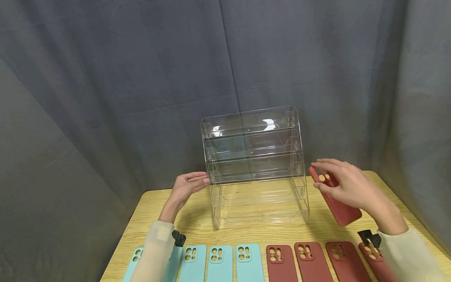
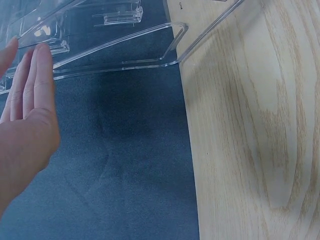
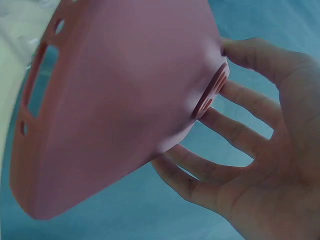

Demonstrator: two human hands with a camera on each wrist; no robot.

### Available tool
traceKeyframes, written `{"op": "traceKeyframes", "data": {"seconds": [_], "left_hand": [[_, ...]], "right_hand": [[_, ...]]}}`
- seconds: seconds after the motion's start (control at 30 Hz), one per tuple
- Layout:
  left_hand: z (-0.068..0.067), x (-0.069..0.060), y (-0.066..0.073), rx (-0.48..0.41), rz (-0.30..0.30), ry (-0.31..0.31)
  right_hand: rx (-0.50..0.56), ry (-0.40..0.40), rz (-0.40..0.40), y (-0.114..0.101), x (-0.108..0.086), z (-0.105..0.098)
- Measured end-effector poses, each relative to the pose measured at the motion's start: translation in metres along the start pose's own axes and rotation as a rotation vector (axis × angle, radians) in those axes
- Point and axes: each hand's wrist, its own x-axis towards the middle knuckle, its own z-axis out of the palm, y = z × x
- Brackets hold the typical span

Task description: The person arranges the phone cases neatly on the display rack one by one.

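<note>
Light blue phone cases [image 1: 220, 266] and dark red phone cases [image 1: 282, 266] line up on the yellow wooden desk [image 1: 239, 235]. Behind stands a clear plastic shelf rack [image 1: 251, 181]. To its right, the right hand [image 1: 347, 184] pinches one tilted dark red case [image 1: 341, 209]. The left hand [image 1: 188, 186] has straight fingers by the rack's left edge.

You face a dark grey curtain [image 1: 169, 78] hanging in folds behind the worktop [image 1: 201, 231]. You see yellowish wood grain across its surface.
</note>
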Motion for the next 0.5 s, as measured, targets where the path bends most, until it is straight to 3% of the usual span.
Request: {"op": "traceKeyframes", "data": {"seconds": [0.5], "left_hand": [[-0.001,-0.001,0.002,-0.014,0.000,0.007]], "right_hand": [[0.121,0.003,-0.029,-0.050,0.089,-0.024]]}}
